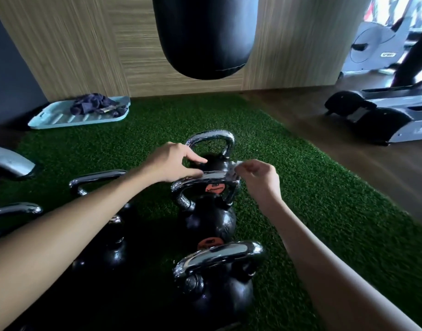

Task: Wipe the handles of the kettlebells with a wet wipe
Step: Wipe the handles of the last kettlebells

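Three black kettlebells with chrome handles stand in a row on green turf: a far one (211, 139), a middle one (210, 218) and a near one (217, 283). A wet wipe (225, 174) lies stretched along the top of the middle kettlebell's handle (181, 189). My left hand (174, 161) pinches the wipe's left end against the handle. My right hand (260, 177) pinches its right end at the handle's right corner.
More kettlebells (97, 182) stand to the left on the turf (300, 187). A pale blue tray (62, 118) with a dark cloth (95, 105) lies at the back left. A black punching bag (202, 37) hangs ahead. Treadmill bases (381, 115) sit on the right.
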Demonstrator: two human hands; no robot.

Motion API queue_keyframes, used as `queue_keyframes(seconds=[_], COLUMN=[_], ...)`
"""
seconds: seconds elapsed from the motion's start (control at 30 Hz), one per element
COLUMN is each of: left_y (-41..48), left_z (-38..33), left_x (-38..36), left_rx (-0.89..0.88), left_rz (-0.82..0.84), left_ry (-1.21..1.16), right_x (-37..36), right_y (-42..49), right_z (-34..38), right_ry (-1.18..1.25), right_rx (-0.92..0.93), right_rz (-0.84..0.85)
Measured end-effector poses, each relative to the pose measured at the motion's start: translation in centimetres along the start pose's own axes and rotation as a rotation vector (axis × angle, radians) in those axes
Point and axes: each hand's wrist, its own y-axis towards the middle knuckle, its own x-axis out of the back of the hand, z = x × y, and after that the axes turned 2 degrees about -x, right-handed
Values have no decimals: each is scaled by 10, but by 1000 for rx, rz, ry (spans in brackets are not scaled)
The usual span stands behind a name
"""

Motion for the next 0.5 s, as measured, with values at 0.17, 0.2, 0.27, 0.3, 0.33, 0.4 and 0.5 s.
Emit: queue_keyframes(seconds=[0.17,0.2,0.27,0.3,0.33,0.4,0.5], left_y=[6,5,0,-2,-3,-3,-4], left_z=[-14,-17,-24,-25,-24,-22,-20], left_x=[7,8,6,3,-2,-10,-17], left_rx=[-8,-27,-56,-77,-98,-126,-134], left_rz=[128,136,123,93,60,1,-58], left_ry=[42,52,138,192,234,285,348], right_x=[-3,-4,-7,-8,-6,-2,0], right_y=[-1,-2,-5,-6,-7,-7,0], right_z=[0,-2,-7,-10,-12,-16,-23], right_ry=[-235,-228,-226,-232,-226,-215,-234], right_rx=[148,151,145,142,145,163,192], right_rz=[5,-14,-41,-28,-3,41,26])
